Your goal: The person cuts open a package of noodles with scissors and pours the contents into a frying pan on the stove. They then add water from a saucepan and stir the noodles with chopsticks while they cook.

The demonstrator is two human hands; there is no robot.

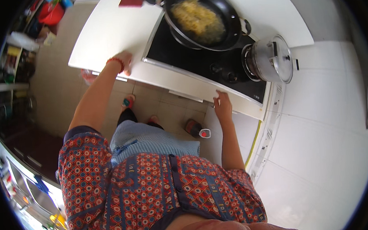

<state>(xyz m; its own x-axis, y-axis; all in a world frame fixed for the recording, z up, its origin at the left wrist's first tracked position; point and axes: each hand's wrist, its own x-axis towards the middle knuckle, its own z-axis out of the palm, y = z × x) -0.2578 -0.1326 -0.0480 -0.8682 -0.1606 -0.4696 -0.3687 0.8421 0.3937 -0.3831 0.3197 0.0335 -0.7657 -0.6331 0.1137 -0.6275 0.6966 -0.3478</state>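
My left hand [125, 62], with a red bracelet at the wrist, rests on the front edge of the white countertop [105, 34], holding nothing. At the front edge of the black gas hob [181, 60], my right hand [223, 106] is empty, its fingers loosely bent and one pointing towards the hob. Two control knobs [232, 77] lie just beyond it. A black frying pan [230, 39] sits over the left burner, its long handle towards the upper left. Yellow food pieces [194, 14] lie in liquid inside it. On the right burner stands a lidded metal pot [267, 60].
On the floor below the counter stands a dark plastic bottle [193, 128] with a red cap. A yellow hose [256, 139] runs down beside the tiled wall [316, 133]. Crowded shelves [11, 86] and a red basin [51, 13] are at the left.
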